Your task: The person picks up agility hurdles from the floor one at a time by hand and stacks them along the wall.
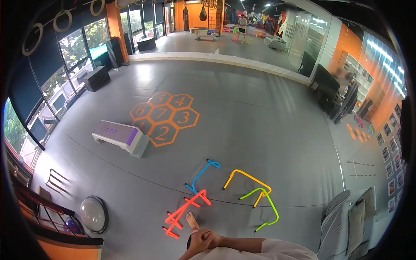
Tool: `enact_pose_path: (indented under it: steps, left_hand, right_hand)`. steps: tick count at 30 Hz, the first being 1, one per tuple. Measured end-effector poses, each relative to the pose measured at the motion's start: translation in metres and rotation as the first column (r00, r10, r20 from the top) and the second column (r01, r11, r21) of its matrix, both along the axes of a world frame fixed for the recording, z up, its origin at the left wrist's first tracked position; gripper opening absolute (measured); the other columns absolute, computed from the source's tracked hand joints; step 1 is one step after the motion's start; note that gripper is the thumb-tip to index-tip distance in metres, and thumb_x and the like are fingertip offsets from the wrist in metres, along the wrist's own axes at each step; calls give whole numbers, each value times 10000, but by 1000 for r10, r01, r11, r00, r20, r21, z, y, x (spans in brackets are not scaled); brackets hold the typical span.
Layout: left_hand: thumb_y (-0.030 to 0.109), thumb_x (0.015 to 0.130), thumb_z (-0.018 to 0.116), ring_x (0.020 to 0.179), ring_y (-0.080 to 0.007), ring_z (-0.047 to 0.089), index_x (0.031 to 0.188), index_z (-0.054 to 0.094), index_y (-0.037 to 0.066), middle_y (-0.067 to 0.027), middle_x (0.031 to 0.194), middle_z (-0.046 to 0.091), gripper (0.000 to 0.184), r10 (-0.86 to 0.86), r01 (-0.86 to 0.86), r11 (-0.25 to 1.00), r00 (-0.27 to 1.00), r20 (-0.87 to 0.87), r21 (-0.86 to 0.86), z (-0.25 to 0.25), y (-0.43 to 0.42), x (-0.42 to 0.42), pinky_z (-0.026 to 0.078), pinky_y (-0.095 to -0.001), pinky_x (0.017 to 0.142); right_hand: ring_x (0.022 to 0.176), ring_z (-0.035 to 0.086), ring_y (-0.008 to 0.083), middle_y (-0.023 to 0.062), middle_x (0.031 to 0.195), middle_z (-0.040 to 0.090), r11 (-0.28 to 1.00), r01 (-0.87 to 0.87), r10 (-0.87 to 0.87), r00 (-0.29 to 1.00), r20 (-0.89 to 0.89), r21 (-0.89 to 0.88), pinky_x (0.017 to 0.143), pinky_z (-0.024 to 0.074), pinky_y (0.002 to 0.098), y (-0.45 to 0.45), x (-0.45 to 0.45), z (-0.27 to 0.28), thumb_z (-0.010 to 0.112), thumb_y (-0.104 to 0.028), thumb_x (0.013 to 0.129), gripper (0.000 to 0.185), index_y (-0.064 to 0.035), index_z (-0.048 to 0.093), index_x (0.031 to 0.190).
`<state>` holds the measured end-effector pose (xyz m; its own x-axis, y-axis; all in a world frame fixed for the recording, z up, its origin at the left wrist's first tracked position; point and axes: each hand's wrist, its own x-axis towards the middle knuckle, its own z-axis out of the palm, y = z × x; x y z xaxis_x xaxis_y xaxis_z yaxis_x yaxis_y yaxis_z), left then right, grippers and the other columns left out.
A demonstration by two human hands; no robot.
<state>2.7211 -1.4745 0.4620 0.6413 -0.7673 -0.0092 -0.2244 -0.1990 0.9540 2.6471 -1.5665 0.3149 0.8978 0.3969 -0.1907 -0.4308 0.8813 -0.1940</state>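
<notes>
Both my hands are clasped together in front of my body at the bottom centre. My left hand comes in from the right and my right hand from the left, with a dark band at its wrist. Their fingers are closed around each other. No object shows in them. Just beyond, my bare foot stands beside red hurdles. A blue hurdle, a yellow hurdle and a green hurdle stand on the floor farther out.
A grey and purple step platform is left of orange numbered hexagons. A half-ball trainer lies at lower left, grey cushions at lower right. A mirror spans the back; a blurred person is at the right.
</notes>
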Motion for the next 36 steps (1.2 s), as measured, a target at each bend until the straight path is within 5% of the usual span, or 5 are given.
enact_pose_path:
  steps: [10,20,26,29,36]
  left_hand:
    - [315,860,705,805,-234,687,938,672,25,-201,867,697,302,-213,252,964,926,-313,88,-90,-68,111,526,-378,719]
    - [251,811,727,963,-331,665,1162,612,21,-198,1014,679,435,-28,236,849,914,-405,473,-226,-114,223,514,-416,811]
    - [380,783,749,1192,-338,552,1277,558,67,-195,1231,606,616,-34,-87,568,991,129,818,-398,-71,246,443,-436,975]
    - [577,749,706,1060,-293,642,1166,666,108,-121,1083,692,629,88,554,201,812,-578,808,-413,-74,274,502,-417,897]
    - [390,929,549,777,-357,682,759,733,87,-164,772,700,393,-117,191,335,980,-160,923,-394,-71,259,538,-454,697]
  right_hand:
    - [1104,578,241,57,1177,615,738,40,-318,901,-295,-673,977,465,440,-65,76,33,421,-681,910,594,-183,587,1190]
    - [563,571,151,13,649,583,943,-271,60,711,-700,-194,521,456,302,-137,165,-130,567,-237,856,196,-110,581,708]
    - [814,559,132,14,816,570,-3,-340,0,941,-340,-941,748,450,323,-213,247,-247,677,-219,806,171,-77,590,847]
    - [1088,546,207,68,1040,600,-539,-3,209,968,-137,-842,947,400,452,-230,279,-239,730,-198,745,297,-67,617,987]
    - [1235,502,274,112,1115,649,-591,-40,590,660,-466,-806,1052,342,524,-243,275,-252,740,-216,704,301,-104,716,982]
